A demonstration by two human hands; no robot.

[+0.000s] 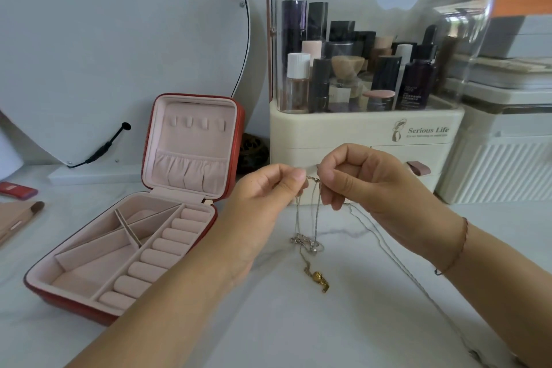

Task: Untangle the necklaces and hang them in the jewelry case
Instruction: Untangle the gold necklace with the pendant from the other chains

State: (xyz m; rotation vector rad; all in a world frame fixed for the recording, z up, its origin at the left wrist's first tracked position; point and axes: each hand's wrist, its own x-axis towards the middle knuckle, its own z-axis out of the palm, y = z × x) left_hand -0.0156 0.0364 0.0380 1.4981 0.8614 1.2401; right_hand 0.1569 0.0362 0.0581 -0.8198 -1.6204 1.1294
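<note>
My left hand (268, 191) and my right hand (367, 179) meet above the white table, each pinching the top of a thin silver necklace chain (313, 212) near its clasp. The chain hangs down to a tangled knot of silver chains (307, 243) with a small ring pendant, lifted just over the table. Below it lies a gold pendant (319, 278) on a fine chain. Another silver chain (388, 248) trails across the table under my right forearm. The red jewelry case (236, 128) stands open at the left, its pink lid showing several hooks (195, 123) and a gathered pocket.
A cream cosmetics organizer (367, 134) with a clear dome and bottles stands right behind my hands. A round mirror (119, 39) with a black cable leans at the back left. A makeup brush (35, 207) and a red item (18, 190) lie far left.
</note>
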